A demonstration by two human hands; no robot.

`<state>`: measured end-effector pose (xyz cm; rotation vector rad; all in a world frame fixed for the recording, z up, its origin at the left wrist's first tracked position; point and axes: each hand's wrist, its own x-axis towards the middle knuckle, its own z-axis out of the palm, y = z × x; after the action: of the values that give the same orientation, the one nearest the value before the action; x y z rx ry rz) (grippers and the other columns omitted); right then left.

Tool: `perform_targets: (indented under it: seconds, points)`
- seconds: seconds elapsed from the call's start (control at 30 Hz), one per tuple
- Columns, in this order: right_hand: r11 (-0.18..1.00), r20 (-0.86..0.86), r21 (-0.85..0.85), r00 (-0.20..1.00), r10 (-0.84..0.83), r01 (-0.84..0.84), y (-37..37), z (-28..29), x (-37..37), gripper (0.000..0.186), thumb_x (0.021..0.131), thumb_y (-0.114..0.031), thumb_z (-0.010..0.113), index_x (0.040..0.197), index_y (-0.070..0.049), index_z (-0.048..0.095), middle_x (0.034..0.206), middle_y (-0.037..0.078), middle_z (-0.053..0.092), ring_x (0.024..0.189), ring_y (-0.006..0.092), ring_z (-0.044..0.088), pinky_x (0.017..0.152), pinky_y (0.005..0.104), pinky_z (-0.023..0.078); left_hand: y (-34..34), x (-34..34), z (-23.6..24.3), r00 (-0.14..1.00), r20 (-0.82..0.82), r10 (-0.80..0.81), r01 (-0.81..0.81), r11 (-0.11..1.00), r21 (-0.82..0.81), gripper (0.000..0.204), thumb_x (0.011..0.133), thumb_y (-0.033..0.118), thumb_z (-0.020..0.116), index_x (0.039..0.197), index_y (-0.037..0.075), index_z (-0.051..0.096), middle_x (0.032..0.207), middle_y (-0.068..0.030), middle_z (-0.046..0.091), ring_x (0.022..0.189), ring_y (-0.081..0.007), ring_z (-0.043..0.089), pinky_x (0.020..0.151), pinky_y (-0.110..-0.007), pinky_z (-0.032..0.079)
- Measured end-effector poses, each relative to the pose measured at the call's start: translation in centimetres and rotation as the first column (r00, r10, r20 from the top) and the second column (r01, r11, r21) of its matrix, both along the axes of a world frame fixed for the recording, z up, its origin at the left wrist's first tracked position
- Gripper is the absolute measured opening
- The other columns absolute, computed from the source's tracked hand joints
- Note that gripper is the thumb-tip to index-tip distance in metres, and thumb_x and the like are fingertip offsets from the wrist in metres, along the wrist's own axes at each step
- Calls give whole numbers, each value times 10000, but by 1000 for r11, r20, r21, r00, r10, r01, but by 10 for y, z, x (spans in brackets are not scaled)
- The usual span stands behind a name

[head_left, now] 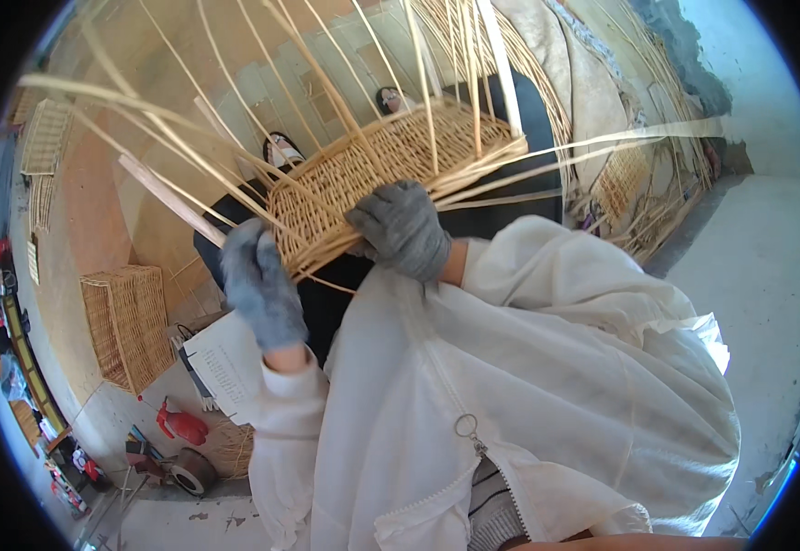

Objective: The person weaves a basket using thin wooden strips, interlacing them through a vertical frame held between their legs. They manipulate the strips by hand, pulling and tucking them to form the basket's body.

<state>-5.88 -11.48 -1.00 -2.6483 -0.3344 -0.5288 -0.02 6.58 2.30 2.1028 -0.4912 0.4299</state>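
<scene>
A partly woven wicker basket (354,170) lies tilted across my dark-clad lap, its woven base facing up and long pale rods sticking out on several sides. My right hand (404,230), in a grey glove, is closed over the near edge, its fingers curled onto the weave. At the left near corner is my left hand (262,285), gloved alike and slightly blurred. Its fingers are bent around a wicker rod (175,200) at that corner; their tips are partly hidden.
Long rods fan out far and left, with others reaching right. A finished wicker basket (129,326) stands on the floor at left, near a sheet of paper (225,363) and a red object (182,422). Bundled rods (661,220) lie at right by the wall.
</scene>
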Motion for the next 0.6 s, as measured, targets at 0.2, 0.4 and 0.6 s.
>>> perform_targets:
  seconds: [0.2,0.4,0.6]
  points:
    - [1000,10,-19,1000,-9,9,0,6,0,393,601,-285,706,913,-59,625,925,79,599,801,242,549,687,385,419,-54,5,-22,897,-430,-102,257,912,320,185,876,120,536,938,-54,555,784,-157,641,789,-265,649,739,-375,508]
    - [505,-289,850,935,208,151,-43,9,-79,388,719,-234,703,1015,-9,588,867,85,587,761,191,566,654,301,455,-58,1,-30,891,-392,-231,190,972,-141,158,867,144,558,931,0,563,741,-142,629,713,-288,632,649,-368,489]
    - [111,-317,945,945,81,307,-65,38,-57,311,820,-226,649,972,30,559,702,79,573,559,149,534,487,258,441,-47,-3,-23,832,-399,-386,286,914,-288,121,861,78,550,953,0,546,818,-114,645,769,-208,639,706,-308,502]
